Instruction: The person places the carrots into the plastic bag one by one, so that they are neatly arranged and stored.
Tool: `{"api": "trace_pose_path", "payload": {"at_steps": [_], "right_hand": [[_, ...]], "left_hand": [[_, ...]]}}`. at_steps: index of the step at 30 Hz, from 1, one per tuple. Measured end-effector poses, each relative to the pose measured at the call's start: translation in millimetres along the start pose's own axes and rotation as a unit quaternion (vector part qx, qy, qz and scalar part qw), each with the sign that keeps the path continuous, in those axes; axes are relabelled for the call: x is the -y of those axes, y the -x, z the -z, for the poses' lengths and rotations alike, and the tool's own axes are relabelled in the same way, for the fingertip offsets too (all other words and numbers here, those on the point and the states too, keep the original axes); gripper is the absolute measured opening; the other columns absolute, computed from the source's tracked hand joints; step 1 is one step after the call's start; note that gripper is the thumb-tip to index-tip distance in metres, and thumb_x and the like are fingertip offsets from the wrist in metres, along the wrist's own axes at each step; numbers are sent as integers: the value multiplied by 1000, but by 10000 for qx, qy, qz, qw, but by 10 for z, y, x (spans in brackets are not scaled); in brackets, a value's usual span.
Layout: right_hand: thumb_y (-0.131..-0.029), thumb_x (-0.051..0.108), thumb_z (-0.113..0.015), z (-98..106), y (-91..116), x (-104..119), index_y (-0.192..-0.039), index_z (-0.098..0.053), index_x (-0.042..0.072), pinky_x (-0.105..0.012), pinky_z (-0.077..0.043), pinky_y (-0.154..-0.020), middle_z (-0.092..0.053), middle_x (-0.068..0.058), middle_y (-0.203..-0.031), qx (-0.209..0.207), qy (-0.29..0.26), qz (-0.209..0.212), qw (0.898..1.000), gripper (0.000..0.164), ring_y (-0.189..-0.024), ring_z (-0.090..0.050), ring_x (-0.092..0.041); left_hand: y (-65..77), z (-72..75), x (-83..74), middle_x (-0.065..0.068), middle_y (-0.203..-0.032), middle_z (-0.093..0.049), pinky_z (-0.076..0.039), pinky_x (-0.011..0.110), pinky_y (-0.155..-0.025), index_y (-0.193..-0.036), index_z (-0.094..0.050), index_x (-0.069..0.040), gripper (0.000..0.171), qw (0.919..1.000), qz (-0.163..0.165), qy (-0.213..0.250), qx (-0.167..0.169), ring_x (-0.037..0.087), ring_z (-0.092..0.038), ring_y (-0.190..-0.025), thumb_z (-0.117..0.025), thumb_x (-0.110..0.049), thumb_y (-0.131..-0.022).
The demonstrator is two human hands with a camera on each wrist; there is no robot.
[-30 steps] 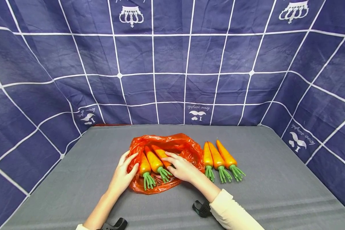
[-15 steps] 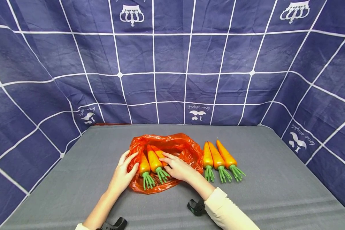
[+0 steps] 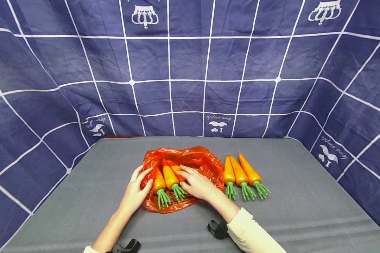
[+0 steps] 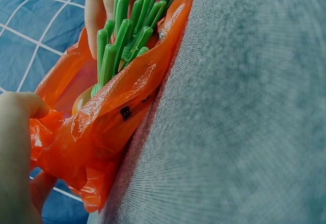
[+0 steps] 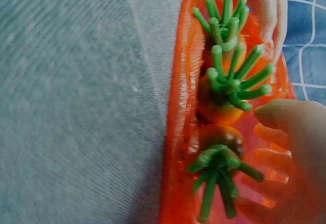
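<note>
A red plastic bag (image 3: 213,170) lies with its mouth toward me and three carrots with green stem tops inside. Its left edge is held between the thumb and fingers of my left hand (image 3: 135,186). The left carrot (image 3: 158,182) and middle carrot (image 3: 169,175) lie side by side; the third carrot (image 3: 175,168) is partly covered by my right hand (image 3: 197,182). That hand reaches over the bag, fingers spread and only slightly bent. In the right wrist view its fingers (image 5: 270,163) extend beside the third carrot's crown (image 5: 219,155).
Outside the bag to the right, three more carrots (image 3: 239,174) lie in a row on the grey cloth surface (image 3: 304,196). A blue cloth (image 3: 190,59) with white grid lines hangs behind and at both sides.
My right hand has shifted slightly left, and the middle and third carrots have moved left, nearer the left carrot. The left hand and the carrots outside stay put.
</note>
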State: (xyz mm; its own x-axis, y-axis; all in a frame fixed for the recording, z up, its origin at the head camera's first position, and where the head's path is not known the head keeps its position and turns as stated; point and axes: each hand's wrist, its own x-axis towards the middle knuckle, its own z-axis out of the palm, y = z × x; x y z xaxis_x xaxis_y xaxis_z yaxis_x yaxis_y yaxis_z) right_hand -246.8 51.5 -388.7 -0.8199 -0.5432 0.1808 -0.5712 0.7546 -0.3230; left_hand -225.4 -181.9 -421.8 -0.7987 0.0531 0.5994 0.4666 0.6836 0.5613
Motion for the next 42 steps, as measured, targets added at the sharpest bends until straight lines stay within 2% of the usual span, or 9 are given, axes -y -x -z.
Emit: {"api": "trace_pose_path", "payload": {"at_steps": [10,16,23,32,42], "right_hand": [[-89,30,-54,225,162,30,-133,-47,19,-46,-35,-102,-38,-2,-144,-537,0,43,9985,45,-131,-38,-25],[-87,31,-58,401,298,18,-129,-51,20,-43,-33,-104,-43,-2,-141,-1106,130,229,9935,44,-128,-42,-26],[-88,32,-57,543,453,-64,-129,-51,22,-45,-30,-106,-41,0,-142,-1412,288,188,9894,43,-129,-41,-27],[-86,28,-57,674,657,-324,-125,-55,20,-47,-31,-105,-46,-2,-138,-1793,515,13,9825,40,-125,-45,-28],[-84,20,-61,782,940,-768,-122,-58,12,-50,-31,-101,-50,-10,-134,-2047,641,-286,9763,39,-121,-47,-34]], "left_hand": [[-21,13,-14,15,-133,-43,-35,41,-91,-118,-59,-8,37,10000,-32,-2,-12,32,-47,-118,-64,-11,-81],[-25,16,-9,16,-133,-43,-35,41,-91,-118,-59,-8,37,10000,-43,11,-8,32,-47,-118,-64,-10,-81],[-24,18,1,16,-133,-42,-36,43,-92,-118,-58,-8,37,10000,-6,40,18,32,-46,-118,-64,-10,-82],[1,11,0,15,-133,-43,-34,36,-92,-118,-59,-8,37,10000,15,-8,-14,31,-47,-117,-64,-11,-82],[11,15,-14,15,-133,-43,-36,43,-90,-118,-59,-8,37,10000,28,-22,20,31,-48,-117,-64,-11,-82]]}}
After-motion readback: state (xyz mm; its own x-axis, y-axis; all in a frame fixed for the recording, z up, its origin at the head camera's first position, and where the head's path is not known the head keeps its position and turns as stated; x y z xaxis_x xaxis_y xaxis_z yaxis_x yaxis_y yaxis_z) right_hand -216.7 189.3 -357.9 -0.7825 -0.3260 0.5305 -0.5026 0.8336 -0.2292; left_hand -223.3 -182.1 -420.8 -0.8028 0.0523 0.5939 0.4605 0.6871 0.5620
